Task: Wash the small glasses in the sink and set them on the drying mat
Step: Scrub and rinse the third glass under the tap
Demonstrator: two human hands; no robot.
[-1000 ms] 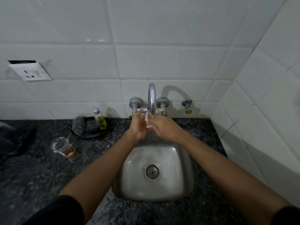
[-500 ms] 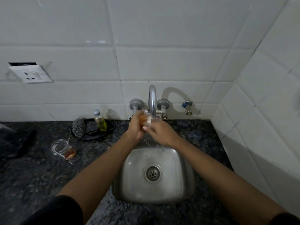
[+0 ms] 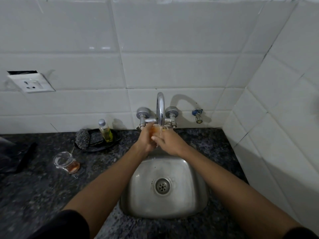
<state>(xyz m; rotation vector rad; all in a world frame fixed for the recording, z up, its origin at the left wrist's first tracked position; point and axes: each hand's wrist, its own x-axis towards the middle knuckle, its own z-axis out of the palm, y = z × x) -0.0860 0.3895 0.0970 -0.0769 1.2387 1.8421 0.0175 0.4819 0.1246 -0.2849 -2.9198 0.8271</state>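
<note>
Head view: under the tap (image 3: 160, 107), your left hand (image 3: 145, 140) grips a small glass (image 3: 154, 130) while your right hand (image 3: 170, 142) rubs it, grip unclear. Wet glass is slippery and fragile; hold its wall. Hands hide its rim. A second glass (image 3: 66, 163) lies left of the tap on the surface (image 3: 43, 187).

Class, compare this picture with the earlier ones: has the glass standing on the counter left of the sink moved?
No. The glass on the counter keeps its place in front of the dark soap dish; only the camera shifted slightly.
</note>
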